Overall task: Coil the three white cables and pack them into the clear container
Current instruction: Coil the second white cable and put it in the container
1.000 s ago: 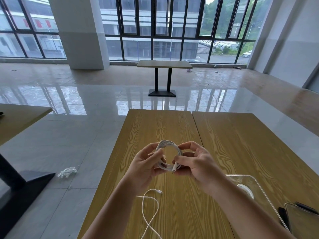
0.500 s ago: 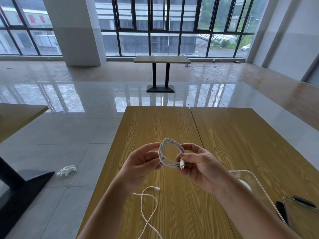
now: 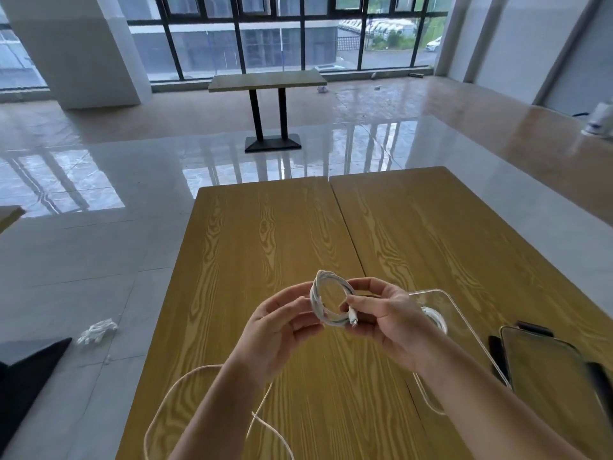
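Both hands pinched the coiled cable [image 3: 330, 302]: left hand [image 3: 280, 322] at nine o'clock, right hand [image 3: 381, 315] at three, seemingly gripping its plug.

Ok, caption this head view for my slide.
Both hands, left hand and right hand, hold a coiled white cable over the table.

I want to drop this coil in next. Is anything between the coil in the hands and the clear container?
Nothing visible blocks it. The coiled cable is held by the left hand and right hand, and the clear container lies just right of them on the table, already holding another coil. The right forearm crosses its near part.
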A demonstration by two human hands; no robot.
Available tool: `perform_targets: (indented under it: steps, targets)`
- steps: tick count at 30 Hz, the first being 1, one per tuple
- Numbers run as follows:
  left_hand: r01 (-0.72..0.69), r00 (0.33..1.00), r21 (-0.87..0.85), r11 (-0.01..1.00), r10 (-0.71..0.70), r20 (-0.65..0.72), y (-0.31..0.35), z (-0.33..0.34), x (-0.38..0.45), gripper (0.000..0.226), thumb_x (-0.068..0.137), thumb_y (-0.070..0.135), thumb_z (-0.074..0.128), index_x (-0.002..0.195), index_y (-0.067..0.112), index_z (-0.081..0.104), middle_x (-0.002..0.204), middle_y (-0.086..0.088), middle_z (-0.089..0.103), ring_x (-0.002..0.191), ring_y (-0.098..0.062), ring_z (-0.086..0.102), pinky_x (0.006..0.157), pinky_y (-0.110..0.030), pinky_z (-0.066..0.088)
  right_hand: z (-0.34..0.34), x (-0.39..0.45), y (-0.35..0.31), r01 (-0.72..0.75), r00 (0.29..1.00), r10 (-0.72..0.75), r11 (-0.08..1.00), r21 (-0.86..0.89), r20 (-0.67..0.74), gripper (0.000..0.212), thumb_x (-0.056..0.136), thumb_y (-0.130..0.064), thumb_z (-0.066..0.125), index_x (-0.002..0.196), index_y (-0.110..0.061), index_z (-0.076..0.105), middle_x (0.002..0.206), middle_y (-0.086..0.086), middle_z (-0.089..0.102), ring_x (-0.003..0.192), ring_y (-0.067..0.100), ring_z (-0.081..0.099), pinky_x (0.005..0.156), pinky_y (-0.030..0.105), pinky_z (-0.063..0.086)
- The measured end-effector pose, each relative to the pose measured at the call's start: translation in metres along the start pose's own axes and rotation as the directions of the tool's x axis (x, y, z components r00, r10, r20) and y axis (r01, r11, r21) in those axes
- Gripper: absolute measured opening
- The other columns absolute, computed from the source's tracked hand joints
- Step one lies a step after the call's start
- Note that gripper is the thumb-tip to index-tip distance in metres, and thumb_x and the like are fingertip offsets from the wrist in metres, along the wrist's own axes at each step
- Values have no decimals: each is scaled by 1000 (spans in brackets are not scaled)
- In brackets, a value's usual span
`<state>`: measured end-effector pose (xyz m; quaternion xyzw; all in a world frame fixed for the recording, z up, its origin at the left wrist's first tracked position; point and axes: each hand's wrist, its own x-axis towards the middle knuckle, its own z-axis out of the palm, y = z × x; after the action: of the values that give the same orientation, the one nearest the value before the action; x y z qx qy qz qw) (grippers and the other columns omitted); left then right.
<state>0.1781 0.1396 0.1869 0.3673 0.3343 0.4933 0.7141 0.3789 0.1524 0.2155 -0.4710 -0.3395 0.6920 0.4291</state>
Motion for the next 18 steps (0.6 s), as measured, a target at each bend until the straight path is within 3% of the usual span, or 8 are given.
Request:
perform_targets:
  steps: [4, 7, 10, 18]
  targets:
    - [55, 991, 52, 997, -48, -124, -21, 21, 23, 27, 87, 20, 65, 110, 10, 75, 89, -11, 74, 83, -21, 72, 74, -31, 58, -34, 4, 3, -17, 1000, 17, 1000, -19, -16, 23, 90, 3, 66, 111, -5, 69, 80, 14, 74, 69, 21, 72, 63, 34, 62]
    - [135, 970, 129, 982, -104, -221, -42, 35, 42, 22, 92, 11, 63, 111, 8, 73, 89, -10, 74, 81, -20, 72, 74, -32, 58, -65, 10, 5, -33, 998, 32, 999, -11, -52, 24, 89, 5, 66, 111, -4, 67, 82, 14, 75, 72, 22, 73, 65, 35, 61]
    - [207, 955, 183, 961, -158, -252, -60, 46, 55, 19, 93, 8, 63, 110, 9, 71, 91, -10, 77, 82, -19, 72, 77, -33, 58, -94, 14, 13, -65, 992, 64, 998, -1, -104, 21, 88, 5, 68, 108, -2, 65, 86, 16, 76, 76, 25, 74, 66, 36, 61]
    - [353, 910, 301, 886, -251, -329, -110, 84, 96, 12, 92, 12, 67, 103, 11, 72, 85, -7, 78, 77, -17, 73, 64, -25, 56, -167, 23, 31, -155, 963, 157, 988, 29, -221, 16, 89, 6, 65, 103, -1, 68, 92, 18, 73, 81, 28, 74, 68, 36, 61]
